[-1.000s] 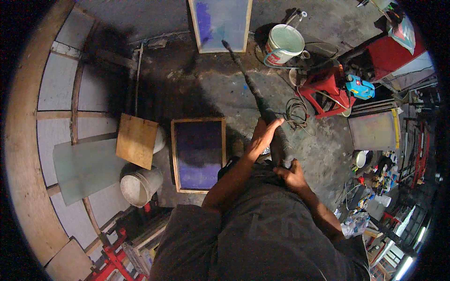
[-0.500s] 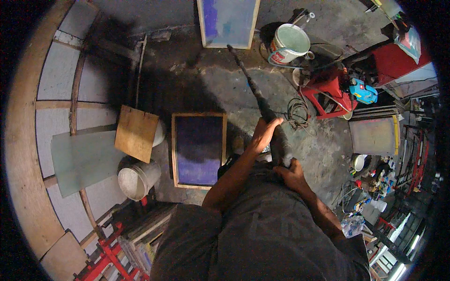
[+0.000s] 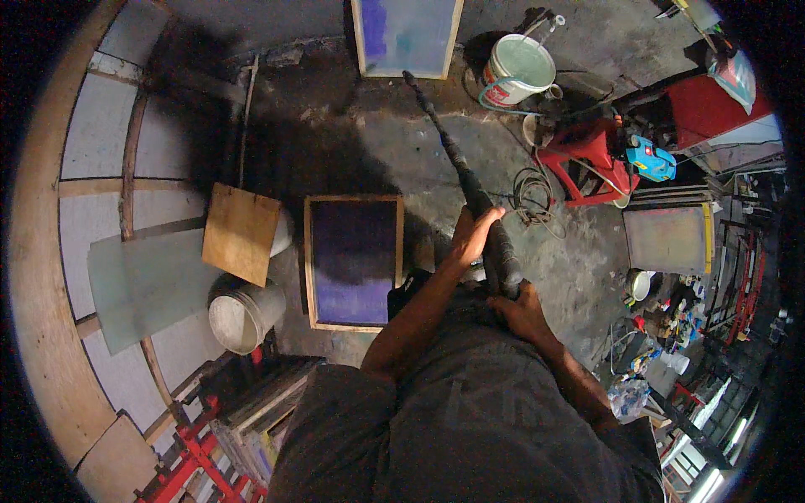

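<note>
A long black pressure washer lance [image 3: 454, 155] slants away from my body across the floor, its thin tip overlapping the lower edge of a wood-framed printing screen [image 3: 411, 42] at the far wall. My left hand [image 3: 478, 237] is closed around the thicker grip part. Nearer my body, my right hand [image 3: 521, 308] is wrapped about the rear end of the handle, with some fingers hidden. No spray can be made out. On the floor to the left lies a second wood-framed screen [image 3: 352, 293] with dark purple mesh, partly in shadow.
A white bucket of water [image 3: 521, 65] stands far right, near a red stool [image 3: 587, 159], a blue machine [image 3: 651, 158] and a coiled hose [image 3: 532, 193]. Left are a plywood board [image 3: 241, 235], a pale bucket [image 3: 243, 317] and a translucent sheet [image 3: 147, 289]. Stacked frames [image 3: 667, 239] lean right.
The whole scene sits slightly higher in the picture. Both hands keep their hold on the lance, and its tip stays near the far screen's lower edge.
</note>
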The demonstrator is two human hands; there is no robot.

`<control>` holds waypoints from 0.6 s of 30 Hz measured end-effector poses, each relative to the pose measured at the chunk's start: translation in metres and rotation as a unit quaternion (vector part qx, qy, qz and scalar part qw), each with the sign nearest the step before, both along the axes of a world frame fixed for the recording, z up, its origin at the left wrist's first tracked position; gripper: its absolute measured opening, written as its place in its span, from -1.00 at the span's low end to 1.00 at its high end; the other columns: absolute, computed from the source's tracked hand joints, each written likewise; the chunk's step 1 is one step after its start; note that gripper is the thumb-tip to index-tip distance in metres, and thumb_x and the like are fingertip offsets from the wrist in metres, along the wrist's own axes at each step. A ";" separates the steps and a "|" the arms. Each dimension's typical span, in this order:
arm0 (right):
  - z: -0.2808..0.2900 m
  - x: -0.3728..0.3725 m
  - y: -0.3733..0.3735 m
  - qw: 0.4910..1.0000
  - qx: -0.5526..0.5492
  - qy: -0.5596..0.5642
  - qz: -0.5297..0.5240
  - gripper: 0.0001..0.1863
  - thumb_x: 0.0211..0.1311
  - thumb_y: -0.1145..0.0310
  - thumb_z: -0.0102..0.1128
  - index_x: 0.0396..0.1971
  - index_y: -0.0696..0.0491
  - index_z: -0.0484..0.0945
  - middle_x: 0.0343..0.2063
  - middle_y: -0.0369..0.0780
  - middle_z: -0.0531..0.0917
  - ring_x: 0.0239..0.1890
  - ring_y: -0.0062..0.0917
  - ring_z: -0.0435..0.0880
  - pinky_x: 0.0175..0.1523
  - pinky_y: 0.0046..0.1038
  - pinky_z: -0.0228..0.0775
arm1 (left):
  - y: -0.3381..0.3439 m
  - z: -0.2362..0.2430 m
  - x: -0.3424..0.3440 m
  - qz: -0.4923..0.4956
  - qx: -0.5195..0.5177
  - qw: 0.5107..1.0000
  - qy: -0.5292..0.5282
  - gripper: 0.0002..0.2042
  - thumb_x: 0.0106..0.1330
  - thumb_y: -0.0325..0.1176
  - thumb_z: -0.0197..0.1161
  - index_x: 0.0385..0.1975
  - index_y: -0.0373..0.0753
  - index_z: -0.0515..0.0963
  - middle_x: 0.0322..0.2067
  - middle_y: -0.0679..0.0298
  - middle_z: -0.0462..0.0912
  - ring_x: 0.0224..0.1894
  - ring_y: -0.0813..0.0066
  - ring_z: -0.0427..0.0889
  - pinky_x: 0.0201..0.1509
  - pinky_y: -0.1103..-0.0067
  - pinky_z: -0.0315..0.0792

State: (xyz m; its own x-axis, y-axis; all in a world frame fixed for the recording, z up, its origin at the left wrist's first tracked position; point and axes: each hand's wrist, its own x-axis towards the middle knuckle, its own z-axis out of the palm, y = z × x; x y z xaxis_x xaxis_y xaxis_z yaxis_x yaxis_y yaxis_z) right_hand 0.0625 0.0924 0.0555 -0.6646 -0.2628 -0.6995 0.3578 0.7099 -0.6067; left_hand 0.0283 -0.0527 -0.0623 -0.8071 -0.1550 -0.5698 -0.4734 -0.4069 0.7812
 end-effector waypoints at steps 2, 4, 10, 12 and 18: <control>0.001 -0.002 -0.002 1.000 -0.015 -0.001 -0.005 -0.69 -0.07 0.36 0.28 -0.28 0.16 0.53 -0.38 -0.22 0.63 -0.30 -0.49 0.58 -0.16 -0.42 0.39 | -0.001 0.015 -0.004 0.044 0.034 0.998 0.027 -0.63 0.05 -0.07 0.24 -0.43 -0.30 0.44 -0.49 0.31 0.44 -0.42 0.47 0.39 -0.31 0.51 0.28; 0.007 -0.005 -0.006 0.999 -0.005 -0.043 -0.009 -0.67 -0.06 0.35 0.28 -0.27 0.17 0.52 -0.38 -0.22 0.63 -0.31 -0.48 0.58 -0.15 -0.42 0.39 | 0.000 0.015 -0.005 0.062 0.051 0.996 0.036 -0.66 0.03 -0.11 0.27 -0.48 -0.30 0.45 -0.55 0.33 0.44 -0.48 0.50 0.39 -0.38 0.51 0.28; 0.005 0.002 -0.004 0.999 0.045 0.025 -0.008 -0.64 -0.05 0.34 0.27 -0.22 0.17 0.50 -0.35 -0.21 0.62 -0.29 -0.47 0.58 -0.14 -0.42 0.39 | 0.005 0.008 -0.002 0.080 0.064 0.995 0.018 -0.66 0.03 -0.13 0.27 -0.46 -0.31 0.45 -0.55 0.34 0.44 -0.48 0.50 0.39 -0.38 0.52 0.28; 0.004 -0.001 0.000 1.000 0.015 -0.019 -0.015 -0.64 -0.06 0.34 0.27 -0.22 0.18 0.50 -0.35 -0.21 0.62 -0.30 -0.46 0.58 -0.14 -0.42 0.39 | 0.003 0.017 -0.004 0.077 0.050 0.995 0.037 -0.66 0.03 -0.12 0.27 -0.46 -0.32 0.45 -0.54 0.34 0.44 -0.48 0.50 0.39 -0.38 0.52 0.28; -0.005 -0.004 0.003 0.998 -0.038 -0.046 -0.010 -0.64 -0.07 0.34 0.26 -0.24 0.19 0.51 -0.38 -0.20 0.62 -0.30 -0.47 0.58 -0.17 -0.42 0.40 | 0.000 0.010 -0.001 0.050 0.046 0.998 -0.002 -0.62 0.03 -0.11 0.27 -0.39 -0.33 0.43 -0.50 0.31 0.45 -0.45 0.49 0.41 -0.38 0.53 0.29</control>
